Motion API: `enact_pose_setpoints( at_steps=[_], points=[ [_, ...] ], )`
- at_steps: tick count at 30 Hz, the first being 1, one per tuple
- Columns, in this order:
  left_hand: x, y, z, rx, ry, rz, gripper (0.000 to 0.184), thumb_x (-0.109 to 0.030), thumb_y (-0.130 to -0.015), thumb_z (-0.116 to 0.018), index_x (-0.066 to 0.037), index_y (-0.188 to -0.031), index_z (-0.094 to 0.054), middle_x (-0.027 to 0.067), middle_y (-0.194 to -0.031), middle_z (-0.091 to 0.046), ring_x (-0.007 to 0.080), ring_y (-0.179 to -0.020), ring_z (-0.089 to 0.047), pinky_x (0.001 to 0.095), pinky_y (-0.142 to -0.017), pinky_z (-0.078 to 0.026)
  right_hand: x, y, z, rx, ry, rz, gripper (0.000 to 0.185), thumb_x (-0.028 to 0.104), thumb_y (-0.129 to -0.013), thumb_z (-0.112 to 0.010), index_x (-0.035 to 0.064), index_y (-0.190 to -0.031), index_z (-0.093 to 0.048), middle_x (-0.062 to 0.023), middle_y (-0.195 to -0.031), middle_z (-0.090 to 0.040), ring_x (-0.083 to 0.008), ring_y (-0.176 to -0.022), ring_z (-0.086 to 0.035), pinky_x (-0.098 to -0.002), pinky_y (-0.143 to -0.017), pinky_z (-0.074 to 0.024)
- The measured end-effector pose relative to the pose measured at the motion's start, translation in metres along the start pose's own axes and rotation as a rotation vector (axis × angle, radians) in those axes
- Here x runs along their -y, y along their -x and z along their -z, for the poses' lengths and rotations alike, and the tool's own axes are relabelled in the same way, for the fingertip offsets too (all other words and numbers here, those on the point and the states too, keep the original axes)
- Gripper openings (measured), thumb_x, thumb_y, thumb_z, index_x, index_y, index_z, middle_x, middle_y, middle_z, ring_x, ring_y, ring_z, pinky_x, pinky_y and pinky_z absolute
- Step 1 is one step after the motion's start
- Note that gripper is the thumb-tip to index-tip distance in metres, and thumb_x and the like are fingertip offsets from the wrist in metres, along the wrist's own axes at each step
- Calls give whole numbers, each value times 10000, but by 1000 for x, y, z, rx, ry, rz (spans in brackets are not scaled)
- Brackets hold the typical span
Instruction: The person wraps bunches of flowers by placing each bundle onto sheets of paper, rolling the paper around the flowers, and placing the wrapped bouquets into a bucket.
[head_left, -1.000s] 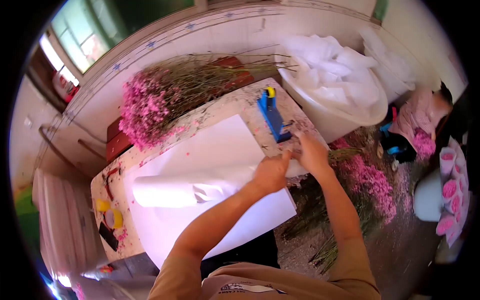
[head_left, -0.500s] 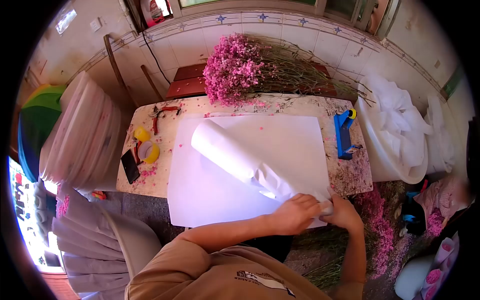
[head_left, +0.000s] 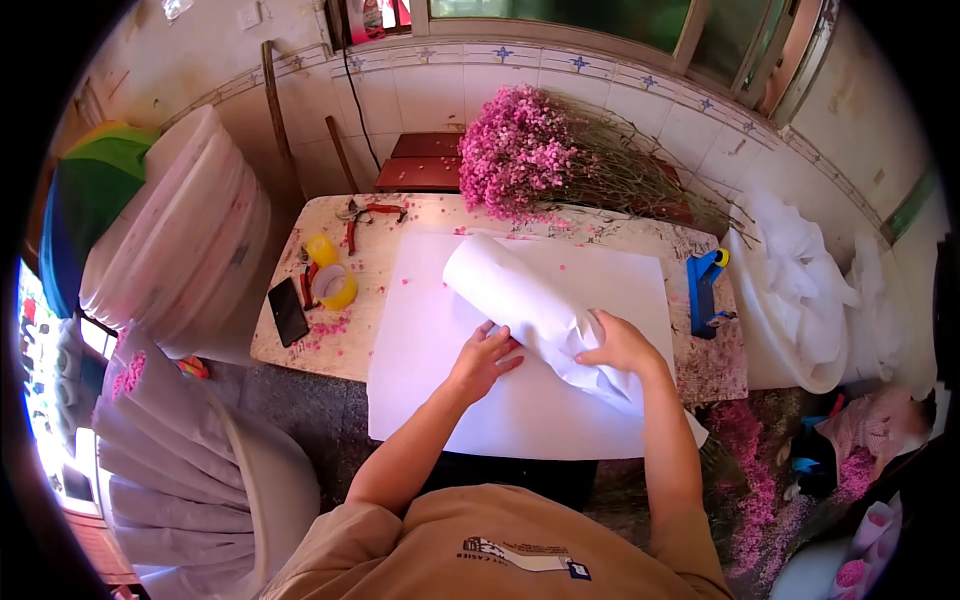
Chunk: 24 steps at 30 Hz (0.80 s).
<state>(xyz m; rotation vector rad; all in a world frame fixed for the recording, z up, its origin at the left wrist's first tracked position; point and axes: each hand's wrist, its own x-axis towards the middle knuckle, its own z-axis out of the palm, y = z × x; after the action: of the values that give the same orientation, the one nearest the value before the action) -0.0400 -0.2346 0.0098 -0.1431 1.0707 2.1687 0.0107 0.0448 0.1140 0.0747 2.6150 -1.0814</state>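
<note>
A white paper roll (head_left: 510,295) lies slantwise on flat white paper sheets (head_left: 420,350) on the table. Its wide end points to the upper left, and its lower right end is crumpled. My left hand (head_left: 484,362) rests against the near side of the roll, fingers apart. My right hand (head_left: 622,345) lies over the crumpled part, thumb and fingers spread on the paper. What is inside the roll is hidden.
Pink flowers (head_left: 515,150) lie behind the table (head_left: 350,230). A blue tape dispenser (head_left: 702,290) stands right; pruners (head_left: 352,222), tape rolls (head_left: 335,287) and a phone (head_left: 288,312) lie left. Tubs flank the table. Another person (head_left: 870,440) is at far right.
The view has turned toward the table. Both hands have left the roll's narrow lower right end and moved up along it, the left hand now at its near side and the right on its crumpled part.
</note>
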Motion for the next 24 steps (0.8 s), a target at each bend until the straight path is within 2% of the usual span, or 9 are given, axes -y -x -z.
enact_pose_setpoints(
  at_steps=[3, 6, 8, 13, 14, 17, 19, 21, 24],
  points=[
    [12, 2, -15, 37, -79, -1, 1090, -491, -818, -860, -100, -1576, -181, 128, -1554, -357, 331, -1414, -434, 637, -1120, -409, -4, 49, -23, -124, 119, -37, 946, 287, -630, -939, 16, -1437, -526, -235, -1397, -586, -351, -1304, -572, -383, -1104, -438],
    [11, 42, -54, 235, -38, -58, 1167, -417, -762, -925, -107, -1572, -144, 141, -1509, -397, 340, -1429, -397, 563, -1153, -393, -7, 114, -53, -198, 67, 48, 1008, 239, -629, -968, -11, -1464, -462, -226, -1415, -560, -357, -1323, -549, -423, -1124, -424],
    [31, 50, -66, 381, -126, -122, 1215, -335, -723, -962, -109, -1589, -140, 133, -1519, -390, 312, -1431, -398, 496, -1166, -394, -22, 144, -81, -370, -252, 184, 1199, 209, -576, -1009, -27, -1532, -326, -208, -1458, -503, -362, -1360, -508, -448, -1159, -382],
    [86, 87, -86, 714, -317, -34, 1461, -297, -649, -1004, -58, -1637, 45, 158, -1673, -174, 289, -1563, -153, 433, -1277, -151, 1, 209, -130, -644, -550, -92, 1256, 275, -552, -1033, -17, -1532, -302, -188, -1441, -525, -274, -1340, -527, -427, -1112, -433],
    [81, 91, -84, 720, -611, -88, 1397, -264, -624, -1014, -47, -1629, -69, 163, -1632, -287, 289, -1524, -272, 419, -1259, -228, -4, 223, -135, -646, -510, -139, 1248, 288, -550, -1032, -9, -1528, -316, -182, -1435, -535, -275, -1337, -531, -425, -1112, -435],
    [77, 104, -90, 871, -702, -30, 1136, -199, -617, -1012, -13, -1518, -347, 155, -1476, -514, 269, -1359, -509, 414, -1167, -402, -17, 242, -161, -603, -400, -255, 1221, 328, -568, -1020, -5, -1520, -333, -181, -1463, -511, -280, -1354, -518, -419, -1135, -427],
    [98, 109, -76, 862, -696, 7, 1164, -188, -624, -1006, -7, -1543, -315, 176, -1522, -462, 293, -1398, -476, 429, -1186, -379, -6, 244, -161, -599, -448, -255, 1213, 330, -576, -1017, -4, -1520, -333, -186, -1472, -503, -281, -1361, -514, -422, -1138, -426],
    [110, 110, -62, 897, -728, -95, 1192, -186, -622, -1006, -6, -1559, -291, 186, -1548, -427, 302, -1421, -453, 433, -1196, -365, -16, 249, -171, -589, -442, -252, 1199, 331, -590, -1012, -1, -1522, -335, -188, -1472, -508, -286, -1363, -519, -427, -1142, -427],
    [102, 109, -57, 1069, -1195, -647, 1324, -189, -618, -1008, -14, -1618, -159, 207, -1602, -329, 313, -1483, -369, 434, -1228, -312, -30, 250, -180, -609, -412, -211, 1177, 333, -597, -1010, 5, -1518, -356, -181, -1454, -537, -287, -1343, -546, -431, -1130, -443]
  ],
)
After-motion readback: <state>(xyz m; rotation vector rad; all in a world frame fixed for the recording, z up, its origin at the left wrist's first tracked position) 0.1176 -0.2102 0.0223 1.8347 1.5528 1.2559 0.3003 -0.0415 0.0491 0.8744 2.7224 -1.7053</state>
